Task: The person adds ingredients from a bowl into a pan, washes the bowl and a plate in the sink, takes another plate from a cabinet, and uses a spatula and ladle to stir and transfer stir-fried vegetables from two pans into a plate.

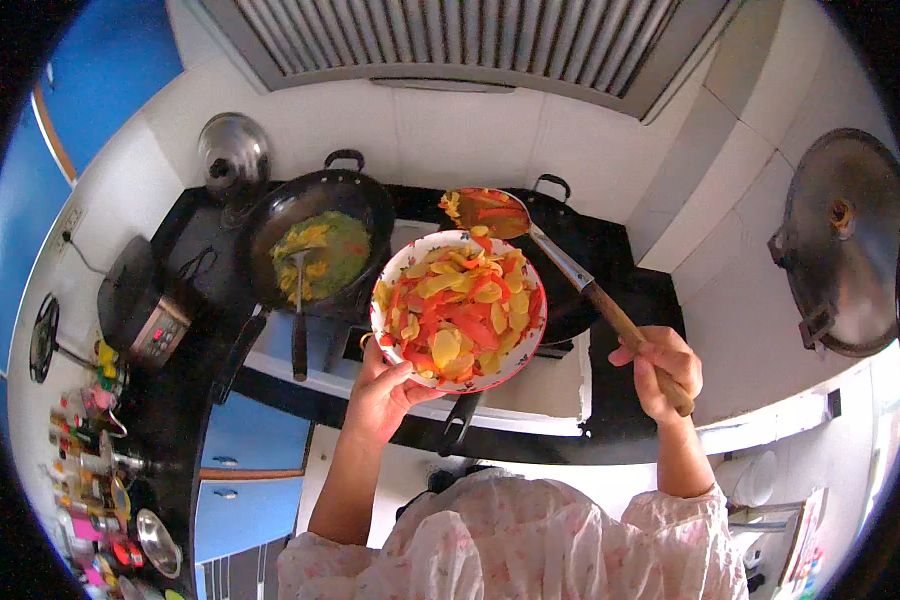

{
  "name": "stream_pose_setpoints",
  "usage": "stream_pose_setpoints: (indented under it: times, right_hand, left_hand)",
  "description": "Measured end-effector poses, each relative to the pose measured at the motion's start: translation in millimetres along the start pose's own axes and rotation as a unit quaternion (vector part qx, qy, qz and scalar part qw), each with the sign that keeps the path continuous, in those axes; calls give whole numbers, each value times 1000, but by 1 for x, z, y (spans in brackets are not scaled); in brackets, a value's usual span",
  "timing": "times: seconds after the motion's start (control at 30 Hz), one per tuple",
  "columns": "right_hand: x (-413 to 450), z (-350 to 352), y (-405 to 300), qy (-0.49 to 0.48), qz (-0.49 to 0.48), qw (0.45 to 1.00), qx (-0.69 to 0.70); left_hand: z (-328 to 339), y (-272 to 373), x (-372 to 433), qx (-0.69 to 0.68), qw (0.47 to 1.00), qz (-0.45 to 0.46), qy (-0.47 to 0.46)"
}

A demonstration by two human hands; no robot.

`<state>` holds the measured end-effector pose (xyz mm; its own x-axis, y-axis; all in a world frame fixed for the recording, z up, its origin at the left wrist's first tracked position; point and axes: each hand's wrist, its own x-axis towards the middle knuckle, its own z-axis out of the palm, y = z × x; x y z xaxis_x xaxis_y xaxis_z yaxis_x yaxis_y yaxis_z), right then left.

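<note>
My left hand (384, 390) grips the rim of a white, red-edged floral bowl (508, 373) from its lower left. Heaped in the bowl are yellowish slices and red pepper-like strips (457, 307). My right hand (664, 371) holds the wooden handle of a metal wok spatula (570, 266). Red and yellow bits of food cling to the spatula's broad head, which is over the bowl's far rim. Behind and below the bowl sits a dark pan (551, 199), largely hidden; its inside cannot be made out. A black handle (461, 420) sticks out under the bowl towards me.
To the left, a black wok (375, 202) holds green and yellow food with a turner (298, 322) in it. A metal lid (234, 154) leans at the back wall. Left are an electric cooker (146, 311) and several condiment jars (82, 480). Another lid (844, 247) hangs right.
</note>
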<state>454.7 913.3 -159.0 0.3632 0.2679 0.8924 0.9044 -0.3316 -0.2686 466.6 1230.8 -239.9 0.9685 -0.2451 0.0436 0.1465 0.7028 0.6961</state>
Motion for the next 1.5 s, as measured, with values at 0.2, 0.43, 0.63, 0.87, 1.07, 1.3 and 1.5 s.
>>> stream_pose_setpoints:
  times: [0.2, 0.43, 0.63, 0.87, 1.07, 1.3, 1.5]
  right_hand:
    - [-17, -15, -7, 25, -25, 993, -115]
    - [-26, -26, -17, 3, -24, 979, -205]
    - [-34, -22, -12, 38, -33, 972, -230]
    - [-24, -16, -14, -44, -17, 956, -289]
    - [12, -30, -13, -112, -41, 950, -290]
    - [24, -22, -19, -111, -82, 946, -294]
    - [12, -19, -17, -96, -97, 943, -305]
  left_hand:
    - [21, -3, 32, -18, 996, -44, -74]
    - [38, -10, 50, -6, 992, -83, -95]
    - [51, -10, 55, 10, 990, -87, -109]
    - [53, -9, 59, 18, 990, -91, -106]
    - [50, -14, 64, 45, 992, -73, -90]
    - [40, -15, 65, 24, 996, -46, -78]
    - [39, -13, 64, 11, 997, -40, -70]
